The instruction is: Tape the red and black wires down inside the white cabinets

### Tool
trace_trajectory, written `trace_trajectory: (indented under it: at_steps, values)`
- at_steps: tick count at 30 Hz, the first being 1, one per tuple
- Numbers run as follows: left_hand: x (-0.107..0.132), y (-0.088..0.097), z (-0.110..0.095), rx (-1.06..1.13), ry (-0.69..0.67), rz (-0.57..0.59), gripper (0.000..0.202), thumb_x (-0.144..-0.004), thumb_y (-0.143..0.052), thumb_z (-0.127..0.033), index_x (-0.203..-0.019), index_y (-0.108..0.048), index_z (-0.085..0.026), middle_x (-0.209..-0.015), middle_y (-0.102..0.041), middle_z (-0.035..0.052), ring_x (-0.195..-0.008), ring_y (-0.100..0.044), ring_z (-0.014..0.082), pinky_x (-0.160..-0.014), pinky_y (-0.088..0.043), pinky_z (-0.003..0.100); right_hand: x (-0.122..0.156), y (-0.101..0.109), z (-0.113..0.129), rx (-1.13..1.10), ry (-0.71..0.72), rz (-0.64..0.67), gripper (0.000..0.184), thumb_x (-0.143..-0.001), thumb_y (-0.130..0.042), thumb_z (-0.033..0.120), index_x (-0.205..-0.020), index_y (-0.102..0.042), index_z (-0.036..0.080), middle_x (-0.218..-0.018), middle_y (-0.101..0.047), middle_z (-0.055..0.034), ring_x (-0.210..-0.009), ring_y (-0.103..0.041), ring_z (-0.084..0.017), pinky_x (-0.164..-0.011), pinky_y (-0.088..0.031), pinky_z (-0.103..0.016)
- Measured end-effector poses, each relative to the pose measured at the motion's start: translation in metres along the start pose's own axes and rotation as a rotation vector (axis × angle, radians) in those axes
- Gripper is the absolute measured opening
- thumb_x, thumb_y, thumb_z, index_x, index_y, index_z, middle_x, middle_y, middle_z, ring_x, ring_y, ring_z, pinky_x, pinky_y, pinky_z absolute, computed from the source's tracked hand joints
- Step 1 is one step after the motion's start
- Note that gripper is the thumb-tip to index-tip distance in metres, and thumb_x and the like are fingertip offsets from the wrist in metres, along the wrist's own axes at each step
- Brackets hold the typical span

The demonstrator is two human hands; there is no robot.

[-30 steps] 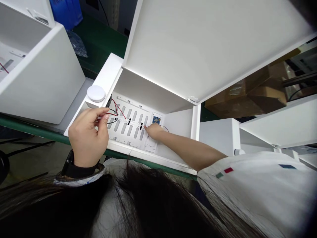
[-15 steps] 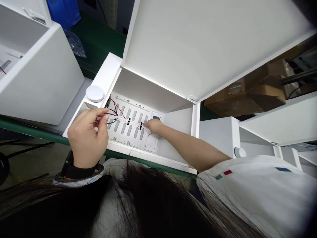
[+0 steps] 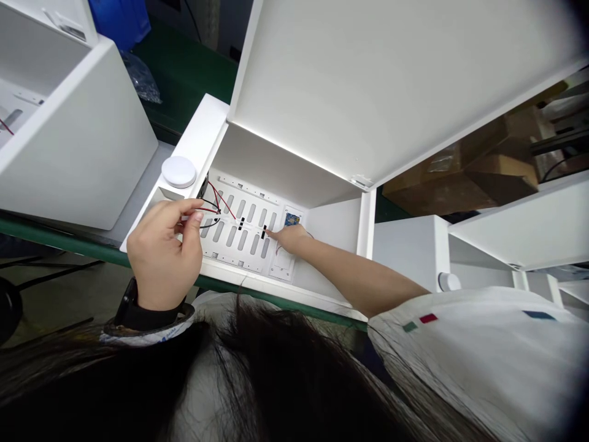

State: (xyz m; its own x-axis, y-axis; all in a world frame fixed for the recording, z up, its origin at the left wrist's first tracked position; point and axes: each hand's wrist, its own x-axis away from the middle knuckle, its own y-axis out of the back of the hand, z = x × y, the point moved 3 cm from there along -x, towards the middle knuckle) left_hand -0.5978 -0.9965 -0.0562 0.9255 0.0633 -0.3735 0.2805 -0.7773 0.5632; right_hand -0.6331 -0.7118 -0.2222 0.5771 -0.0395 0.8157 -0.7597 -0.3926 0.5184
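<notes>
My left hand [image 3: 166,250] pinches thin red and black wires [image 3: 211,210] between thumb and fingertips, over the left end of an open white cabinet. The wires run from a dark part [image 3: 204,188] at the cabinet's left wall. Inside, my right hand [image 3: 291,236] reaches down to the slotted white panel [image 3: 234,242]. Its fingers are drawn together, tips at a small black strip [image 3: 264,232]; whatever they grip is hidden. Another black strip [image 3: 241,224] crosses a pale line along the panel's middle. Partly behind the right hand lies a blue circuit board [image 3: 292,219].
The raised white lid [image 3: 368,80] stands behind the cabinet. A round white knob [image 3: 178,172] sits on its left end. Other white cabinets [image 3: 78,147] flank it on the green bench [image 3: 188,73]. Cardboard boxes [image 3: 460,175] are at the back right, a blue bin [image 3: 120,23] at back left.
The view has shifted slightly. My right hand has moved a little, and more of the blue circuit board shows. My left hand keeps its pinch on the wires.
</notes>
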Motion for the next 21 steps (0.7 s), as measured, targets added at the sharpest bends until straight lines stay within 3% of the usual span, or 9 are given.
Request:
trace_trajectory:
  at_steps: [2,8,13,15,17,19,21]
  values:
    - [0.0,0.001,0.0,0.004,-0.001,-0.01,0.019,-0.088,-0.056,-0.021,-0.102,-0.067,-0.025,-0.088,-0.066,0.0012,-0.077,-0.06,0.0168,-0.074,-0.051,0.034,0.002,-0.003,-0.003,0.025,-0.044,0.051,0.079,-0.088,-0.05,0.012,-0.151,-0.014,0.04,-0.125,-0.059,-0.016,-0.106,-0.061,-0.033,-0.081,-0.049,-0.045]
    - [0.0,0.001,0.0,0.014,0.015,0.023,0.019,-0.089,-0.055,-0.024,-0.104,-0.067,-0.025,-0.089,-0.065,0.0024,-0.081,-0.061,0.0181,-0.075,-0.052,0.036,0.003,-0.007,-0.008,-0.023,-0.063,0.058,0.071,-0.088,-0.053,0.016,-0.15,-0.026,0.038,-0.133,-0.055,-0.017,-0.109,-0.06,-0.033,-0.08,-0.05,-0.046]
    - [0.0,0.001,-0.001,0.05,0.038,0.013,0.018,-0.088,-0.057,-0.024,-0.102,-0.068,-0.026,-0.091,-0.066,0.002,-0.082,-0.061,0.0166,-0.076,-0.052,0.034,0.01,0.014,-0.018,-0.127,-0.117,-0.056,0.045,-0.088,-0.055,0.02,-0.133,-0.057,0.023,-0.126,-0.059,-0.0187,-0.107,-0.06,-0.031,-0.082,-0.05,-0.039]
    - [-0.001,0.002,-0.002,0.09,0.073,0.017,0.017,-0.087,-0.058,-0.024,-0.1,-0.069,-0.025,-0.09,-0.068,0.0017,-0.081,-0.062,0.0157,-0.074,-0.052,0.032,0.025,0.035,-0.023,-0.274,-0.125,-0.234,0.039,-0.087,-0.058,0.021,-0.126,-0.064,0.023,-0.121,-0.063,-0.0152,-0.105,-0.061,-0.027,-0.083,-0.049,-0.035]
    - [-0.002,0.001,-0.006,0.138,0.114,0.029,0.016,-0.085,-0.061,-0.025,-0.099,-0.07,-0.023,-0.089,-0.069,0.0013,-0.079,-0.063,0.0149,-0.07,-0.052,0.03,0.054,0.061,-0.023,-0.483,-0.038,-0.521,0.031,-0.091,-0.056,0.028,-0.119,-0.068,0.023,-0.114,-0.066,-0.0108,-0.099,-0.062,-0.021,-0.084,-0.049,-0.031]
    - [-0.004,-0.001,-0.011,0.186,0.152,0.054,0.016,-0.083,-0.064,-0.024,-0.097,-0.071,-0.023,-0.086,-0.07,0.0008,-0.076,-0.063,0.0144,-0.067,-0.052,0.028,0.094,0.086,-0.015,-0.665,0.173,-0.819,0.032,-0.094,-0.052,0.038,-0.114,-0.069,0.022,-0.108,-0.068,-0.0082,-0.094,-0.062,-0.017,-0.084,-0.049,-0.03]
    - [-0.006,-0.005,-0.018,0.255,0.198,0.107,0.016,-0.081,-0.066,-0.024,-0.096,-0.071,-0.023,-0.082,-0.07,0.0005,-0.074,-0.063,0.0137,-0.066,-0.052,0.027,0.134,0.103,-0.001,-0.741,0.433,-1.007,0.033,-0.093,-0.054,0.042,-0.113,-0.069,0.021,-0.107,-0.068,-0.0066,-0.094,-0.062,-0.016,-0.085,-0.05,-0.03]
